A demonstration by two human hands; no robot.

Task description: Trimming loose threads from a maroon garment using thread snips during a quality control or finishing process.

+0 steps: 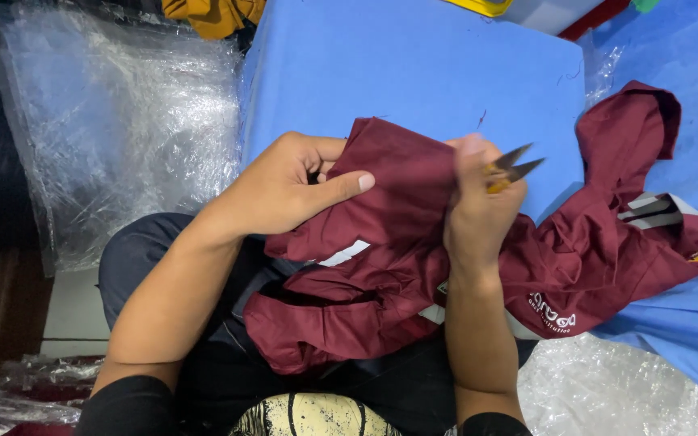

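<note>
Blue table (414, 64); clear plastic bags (123, 121) left; maroon garment (397, 266) held.

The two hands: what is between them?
In the head view, a fold of the maroon garment spans the gap. The left hand pinches it, the right hand grips it together with small thread snips.

Matt maroon cloth garment (381, 266), dark metal snips (514, 165), glossy crinkled clear plastic sheeting (123, 121), smooth blue table cover (414, 64)
</note>
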